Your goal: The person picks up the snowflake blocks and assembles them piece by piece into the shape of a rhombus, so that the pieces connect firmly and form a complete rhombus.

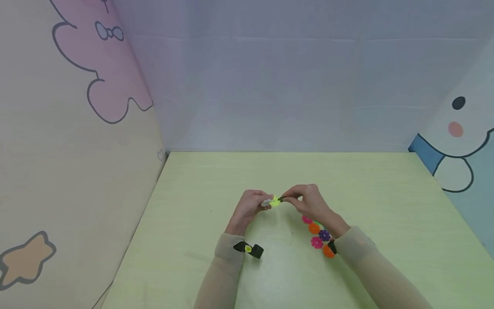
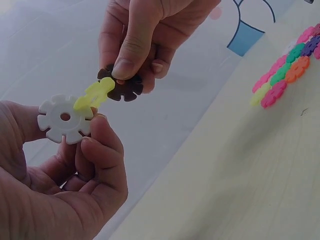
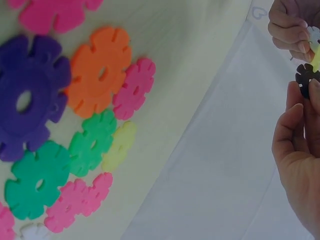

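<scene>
The left hand point(image 1: 248, 207) pinched a white notched disc point(image 2: 51, 121) in its fingers. Just right of these, a yellow notched disc point(image 2: 97, 93), angled against the white one, reached a dark notched disc point(image 2: 127, 91) that the right hand point(image 1: 311, 203) pinched between thumb and fingers. Nearer the person than those fingers, multicoloured notched discs point(image 1: 314, 228) lay on the tabletop point(image 1: 193, 189).

Your head camera faces forward and down; both wrist cameras, nearer, share your left hand point(image 2: 75, 185), right hand point(image 2: 147, 37) and the discs point(image 2: 94, 95) between them.
</scene>
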Demonstrator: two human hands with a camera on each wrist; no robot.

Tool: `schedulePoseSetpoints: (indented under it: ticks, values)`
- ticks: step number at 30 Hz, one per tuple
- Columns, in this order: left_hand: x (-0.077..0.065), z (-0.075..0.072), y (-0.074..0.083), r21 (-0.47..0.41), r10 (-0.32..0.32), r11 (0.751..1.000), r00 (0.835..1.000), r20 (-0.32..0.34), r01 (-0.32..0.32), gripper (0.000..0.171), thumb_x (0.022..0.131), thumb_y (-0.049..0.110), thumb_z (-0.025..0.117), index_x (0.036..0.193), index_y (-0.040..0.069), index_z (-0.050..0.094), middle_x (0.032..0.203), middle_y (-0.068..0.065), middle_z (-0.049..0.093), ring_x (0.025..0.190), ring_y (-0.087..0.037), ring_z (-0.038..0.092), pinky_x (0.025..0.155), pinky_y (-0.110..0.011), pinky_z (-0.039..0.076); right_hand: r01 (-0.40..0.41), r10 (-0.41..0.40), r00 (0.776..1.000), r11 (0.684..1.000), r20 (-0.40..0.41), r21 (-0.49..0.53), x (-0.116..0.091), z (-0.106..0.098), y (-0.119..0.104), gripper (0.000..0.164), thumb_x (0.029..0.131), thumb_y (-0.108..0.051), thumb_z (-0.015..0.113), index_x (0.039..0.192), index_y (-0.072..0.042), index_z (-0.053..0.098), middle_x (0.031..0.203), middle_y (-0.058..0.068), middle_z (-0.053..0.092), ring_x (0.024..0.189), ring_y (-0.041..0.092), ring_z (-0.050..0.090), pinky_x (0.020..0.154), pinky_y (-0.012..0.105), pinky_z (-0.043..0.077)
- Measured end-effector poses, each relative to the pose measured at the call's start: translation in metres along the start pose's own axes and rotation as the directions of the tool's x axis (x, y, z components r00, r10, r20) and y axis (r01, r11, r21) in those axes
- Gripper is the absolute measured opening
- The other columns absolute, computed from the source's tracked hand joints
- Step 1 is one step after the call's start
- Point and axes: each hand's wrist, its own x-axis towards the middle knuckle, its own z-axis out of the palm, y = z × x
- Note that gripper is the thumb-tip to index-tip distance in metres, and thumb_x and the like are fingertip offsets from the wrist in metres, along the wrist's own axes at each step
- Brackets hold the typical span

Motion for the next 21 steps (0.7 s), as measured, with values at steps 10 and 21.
schedulePoseSetpoints:
  ticks: [10, 21]
  values:
    - [-0.0005, 0.0002, 0.0008, -0.018, -0.012, 1.000, 1.000, 0.006, 0.012, 0.013, 0.087, 0.001, 0.067, 0.082, -0.011, 0.065, 0.077, -0.011, 0.063, 0.058, -0.016, 0.058, 0.058, -0.025, 0.049, -0.002, 0.002, 1.000, 1.000, -0.009, 0.009, 0.0001, 0.0009, -0.0012, 0.008, 0.081, -0.003, 0.075, 0.086, -0.009, 0.076, 0.081, -0.006, 0.070, 0.066, 0.014, 0.064, 0.053, 0.028, 0.050]
    - [0.0006, 0.0012, -0.0014, -0.035, -0.019, 0.999, 1.000, 0.000, 0.019, 0.013, 0.087, 0.002, 0.068, 0.084, -0.011, 0.066, 0.075, -0.010, 0.063, 0.059, -0.016, 0.058, 0.059, -0.026, 0.049, 0.016, -0.016, 1.000, 0.999, -0.003, -0.028, 0.0019, 0.0010, -0.0029, 0.007, 0.080, -0.004, 0.077, 0.086, -0.008, 0.076, 0.080, -0.006, 0.070, 0.064, 0.007, 0.061, 0.055, 0.026, 0.050]
